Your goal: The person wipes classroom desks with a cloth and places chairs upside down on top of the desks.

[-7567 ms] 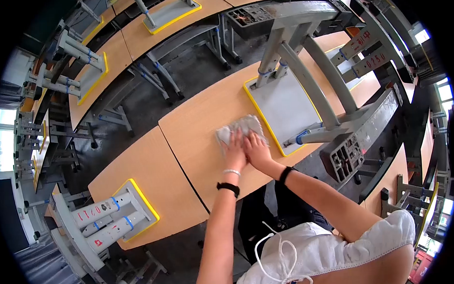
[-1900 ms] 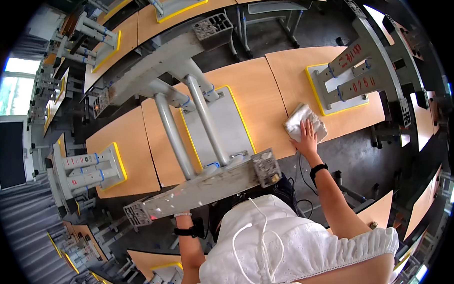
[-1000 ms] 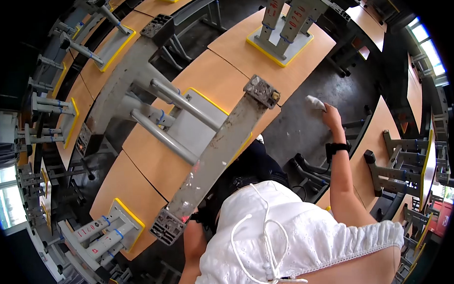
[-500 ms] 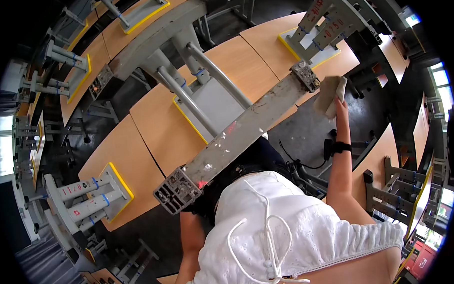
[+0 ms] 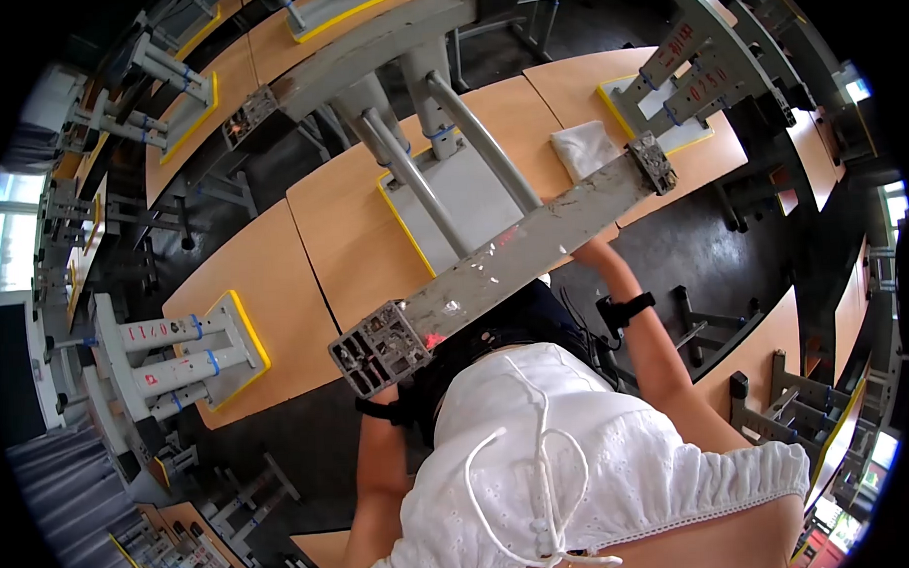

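Observation:
An upturned chair or stool with a grey metal frame lies across the desk (image 5: 353,242). Its scuffed near foot bar (image 5: 514,257) runs diagonally in front of me, with a gridded plastic cap (image 5: 380,349) at the lower left end. My right hand (image 5: 596,251) is at the bar's near side, closed around it, most of the fingers hidden behind the metal. Below the lower left cap, only a little of my left hand (image 5: 384,395) shows; its fingers are hidden. A folded whitish cloth (image 5: 583,149) lies on the desk beyond the bar's right end.
More upturned seats with yellow-edged boards stand on the desk, one at the left (image 5: 238,337) and one at the upper right (image 5: 659,107). The far foot bar (image 5: 366,52) rises beyond the near one. Further desks (image 5: 747,349) with upturned seats stand around.
The cloth has left my right hand and now lies on the desk. My right hand has moved left, from beyond the bar's right end to the bar itself. The view has shifted slightly.

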A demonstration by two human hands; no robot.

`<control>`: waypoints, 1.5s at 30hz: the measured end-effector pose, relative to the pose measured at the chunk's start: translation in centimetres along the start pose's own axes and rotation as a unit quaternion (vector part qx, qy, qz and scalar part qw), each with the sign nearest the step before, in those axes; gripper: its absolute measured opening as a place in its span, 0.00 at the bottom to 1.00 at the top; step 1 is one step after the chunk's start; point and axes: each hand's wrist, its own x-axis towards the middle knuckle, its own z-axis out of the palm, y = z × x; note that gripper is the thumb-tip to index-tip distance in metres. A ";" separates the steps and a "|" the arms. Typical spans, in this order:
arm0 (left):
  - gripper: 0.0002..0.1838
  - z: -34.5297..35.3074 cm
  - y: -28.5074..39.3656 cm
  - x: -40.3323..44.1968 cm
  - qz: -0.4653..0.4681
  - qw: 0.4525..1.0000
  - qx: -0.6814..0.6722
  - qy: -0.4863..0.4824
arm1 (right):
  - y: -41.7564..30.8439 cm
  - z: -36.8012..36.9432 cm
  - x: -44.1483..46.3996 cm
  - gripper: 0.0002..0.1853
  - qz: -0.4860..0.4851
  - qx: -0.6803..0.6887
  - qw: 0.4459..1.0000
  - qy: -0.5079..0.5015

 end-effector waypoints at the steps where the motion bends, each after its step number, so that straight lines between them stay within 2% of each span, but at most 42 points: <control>1: 0.26 0.1 0.4 0.4 0.004 1.000 -0.005 -0.002 | -6.1 -1.1 -0.1 0.24 0.068 -0.024 0.995 -0.062; 2: 0.26 0.1 0.8 1.0 0.008 1.000 -0.009 -0.009 | -5.1 -0.1 0.4 0.21 0.003 -0.029 0.997 -0.074; 4: 0.25 0.2 1.8 1.9 0.019 0.999 -0.024 -0.024 | -7.0 -0.5 0.2 0.19 0.080 0.023 0.995 -0.064; 7: 0.25 0.1 3.2 2.8 0.038 0.996 -0.057 -0.056 | -4.4 0.1 -0.3 0.19 0.067 -0.088 0.979 -0.174; 10: 0.24 -0.3 4.2 3.6 0.053 0.988 -0.104 -0.099 | -4.9 1.9 -1.0 0.22 0.062 0.077 0.994 -0.042; 11: 0.24 -0.6 4.7 3.9 0.059 0.984 -0.123 -0.116 | -4.0 2.6 -1.1 0.24 0.102 0.041 0.993 -0.035; 14: 0.24 -1.6 6.1 5.6 0.068 0.966 -0.193 -0.161 | -4.3 2.9 -1.0 0.22 0.033 0.032 0.998 0.031; 16: 0.23 -2.6 7.1 6.8 0.071 0.953 -0.234 -0.177 | -4.8 3.1 -1.0 0.19 0.049 0.032 0.998 -0.002; 19: 0.23 -5.2 8.5 8.3 0.086 0.933 -0.294 -0.190 | -7.9 2.1 -1.4 0.19 0.040 -0.004 0.999 -0.010; 22: 0.22 -8.0 8.1 7.7 0.153 0.928 -0.311 -0.135 | -9.3 1.3 -1.7 0.21 0.067 -0.006 0.997 -0.035; 23: 0.20 -7.4 7.8 7.8 0.154 0.905 -0.380 -0.110 | -10.1 0.7 -1.4 0.22 0.066 -0.001 0.997 -0.036; 26: 0.19 -9.6 8.6 8.4 0.138 0.849 -0.503 -0.077 | -12.4 -1.0 0.5 0.22 0.043 0.043 0.998 -0.011; 27: 0.16 -10.0 8.9 8.7 0.134 0.843 -0.518 -0.052 | -13.0 -1.5 1.2 0.22 0.044 0.058 0.997 -0.007; 30: 0.14 -12.3 10.8 9.5 0.076 0.717 -0.693 -0.029 | -14.1 -2.3 3.0 0.21 0.046 0.076 0.996 0.003; 32: 0.14 -12.6 11.0 10.5 0.066 0.717 -0.694 0.016 | -15.6 -2.9 4.2 0.20 0.062 0.109 0.992 0.012; 33: 0.14 -12.8 11.2 11.0 0.060 0.716 -0.694 0.037 | -16.4 -3.0 4.6 0.18 0.071 0.172 0.982 0.015; 36: 0.12 -13.9 11.5 12.2 0.075 0.703 -0.704 0.072 | -15.3 -1.5 5.6 0.17 0.066 0.125 0.987 0.077; 37: 0.11 -13.7 11.7 12.5 0.063 0.694 -0.711 0.088 | -16.1 -1.1 5.5 0.18 0.081 0.165 0.978 0.099; 41: 0.11 -13.1 12.1 12.4 0.050 0.696 -0.711 0.085 | -15.1 1.1 4.8 0.19 0.070 0.281 0.944 0.160; 44: 0.12 -12.6 12.4 11.3 0.043 0.718 -0.690 0.083 | -16.2 1.4 3.6 0.22 0.112 0.296 0.933 0.168; 45: 0.12 -12.0 12.5 11.0 0.043 0.720 -0.688 0.082 | -16.1 1.6 3.4 0.24 0.103 0.261 0.943 0.179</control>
